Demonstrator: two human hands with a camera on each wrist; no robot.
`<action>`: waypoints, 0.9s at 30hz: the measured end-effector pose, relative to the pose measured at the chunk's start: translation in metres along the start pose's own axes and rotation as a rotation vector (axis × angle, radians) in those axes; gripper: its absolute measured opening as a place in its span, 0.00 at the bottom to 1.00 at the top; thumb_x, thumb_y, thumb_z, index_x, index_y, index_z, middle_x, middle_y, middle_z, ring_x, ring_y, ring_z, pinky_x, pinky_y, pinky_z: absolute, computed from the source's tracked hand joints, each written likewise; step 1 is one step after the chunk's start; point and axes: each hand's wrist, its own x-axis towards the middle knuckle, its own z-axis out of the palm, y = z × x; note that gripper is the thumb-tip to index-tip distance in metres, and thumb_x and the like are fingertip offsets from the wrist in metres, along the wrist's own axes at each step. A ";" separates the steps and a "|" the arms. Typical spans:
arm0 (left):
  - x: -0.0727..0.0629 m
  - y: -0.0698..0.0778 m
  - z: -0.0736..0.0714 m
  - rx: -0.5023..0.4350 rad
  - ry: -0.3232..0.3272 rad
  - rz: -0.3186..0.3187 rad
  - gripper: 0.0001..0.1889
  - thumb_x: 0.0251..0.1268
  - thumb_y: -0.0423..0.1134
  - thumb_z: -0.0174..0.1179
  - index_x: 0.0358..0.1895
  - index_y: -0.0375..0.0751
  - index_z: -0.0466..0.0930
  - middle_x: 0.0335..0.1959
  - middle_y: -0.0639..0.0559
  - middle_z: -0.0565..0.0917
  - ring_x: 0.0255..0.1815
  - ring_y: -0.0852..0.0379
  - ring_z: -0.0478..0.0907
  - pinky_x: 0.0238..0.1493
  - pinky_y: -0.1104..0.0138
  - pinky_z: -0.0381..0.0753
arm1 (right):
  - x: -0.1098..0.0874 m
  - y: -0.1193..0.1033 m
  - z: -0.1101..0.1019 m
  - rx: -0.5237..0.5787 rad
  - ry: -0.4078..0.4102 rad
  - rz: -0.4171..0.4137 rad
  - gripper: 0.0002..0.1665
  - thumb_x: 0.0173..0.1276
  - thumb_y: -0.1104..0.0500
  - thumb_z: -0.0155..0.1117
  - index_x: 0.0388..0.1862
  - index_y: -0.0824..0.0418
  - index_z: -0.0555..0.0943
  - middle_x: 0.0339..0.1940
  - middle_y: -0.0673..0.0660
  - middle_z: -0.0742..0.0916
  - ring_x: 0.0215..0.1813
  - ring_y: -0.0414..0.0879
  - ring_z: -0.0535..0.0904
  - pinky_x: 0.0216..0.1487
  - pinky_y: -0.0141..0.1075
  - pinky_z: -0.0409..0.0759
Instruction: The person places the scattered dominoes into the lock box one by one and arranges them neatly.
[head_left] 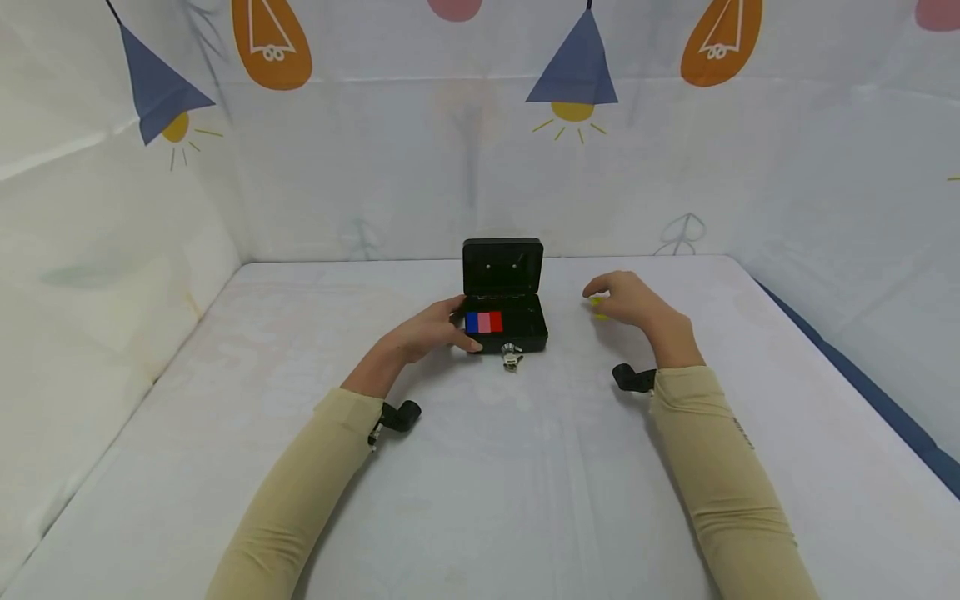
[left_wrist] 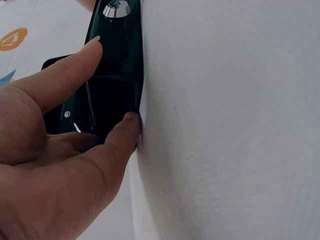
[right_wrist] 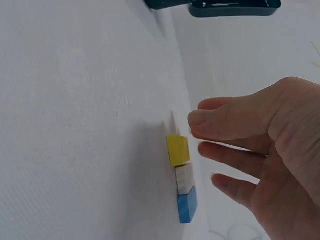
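A black metal cash box [head_left: 504, 342] with a raised lid [head_left: 502, 265] stands on the white table. My left hand [head_left: 431, 331] grips its left end, with the thumb on the front wall and a fingertip low by the table in the left wrist view. Blue, pink and red blocks [head_left: 483, 322] lie side by side inside the box on the left. Keys [head_left: 512, 362] hang from the front lock. My right hand [head_left: 633, 304] is over the table right of the box, fingers bent and holding nothing. Beside its fingertips are a yellow block [right_wrist: 178, 150], a white block [right_wrist: 185, 179] and a blue block [right_wrist: 188, 205] in a row.
The white tabletop [head_left: 480, 500] reaches to a white cloth wall [head_left: 360, 167] printed with lamps, close behind the box lid. More cloth hangs at the left and right sides. A dark blue strip [head_left: 862, 362] runs along the right table edge.
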 end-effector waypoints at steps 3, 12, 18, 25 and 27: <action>-0.001 0.000 0.000 -0.001 -0.004 0.004 0.55 0.57 0.35 0.70 0.82 0.46 0.39 0.83 0.49 0.46 0.83 0.49 0.45 0.81 0.48 0.50 | -0.002 0.002 -0.002 0.008 -0.019 0.021 0.24 0.61 0.65 0.56 0.57 0.66 0.82 0.61 0.69 0.83 0.66 0.64 0.75 0.64 0.56 0.74; -0.001 0.001 0.000 -0.007 -0.006 0.003 0.55 0.57 0.35 0.69 0.82 0.45 0.39 0.83 0.49 0.47 0.82 0.48 0.47 0.81 0.48 0.50 | -0.006 0.009 -0.002 -0.012 -0.014 0.046 0.26 0.54 0.68 0.55 0.54 0.65 0.84 0.58 0.67 0.84 0.62 0.62 0.75 0.60 0.55 0.75; -0.001 0.002 0.000 -0.003 -0.005 -0.007 0.55 0.58 0.35 0.69 0.82 0.46 0.39 0.83 0.49 0.46 0.83 0.48 0.46 0.80 0.48 0.50 | -0.006 0.010 0.000 -0.046 0.007 0.043 0.21 0.55 0.68 0.59 0.48 0.66 0.85 0.54 0.68 0.86 0.56 0.60 0.76 0.57 0.54 0.75; -0.001 0.002 0.000 0.001 0.003 -0.015 0.55 0.57 0.35 0.70 0.82 0.47 0.39 0.83 0.50 0.46 0.83 0.48 0.45 0.81 0.47 0.49 | -0.005 0.008 0.001 -0.061 0.028 0.025 0.18 0.55 0.68 0.60 0.46 0.67 0.86 0.50 0.68 0.87 0.52 0.60 0.76 0.55 0.53 0.75; -0.001 0.001 0.000 0.004 0.001 -0.012 0.55 0.57 0.35 0.70 0.82 0.46 0.39 0.83 0.49 0.47 0.83 0.48 0.46 0.81 0.47 0.49 | -0.005 0.008 0.002 -0.060 0.032 0.023 0.17 0.56 0.68 0.61 0.45 0.67 0.86 0.49 0.67 0.87 0.51 0.59 0.76 0.54 0.52 0.76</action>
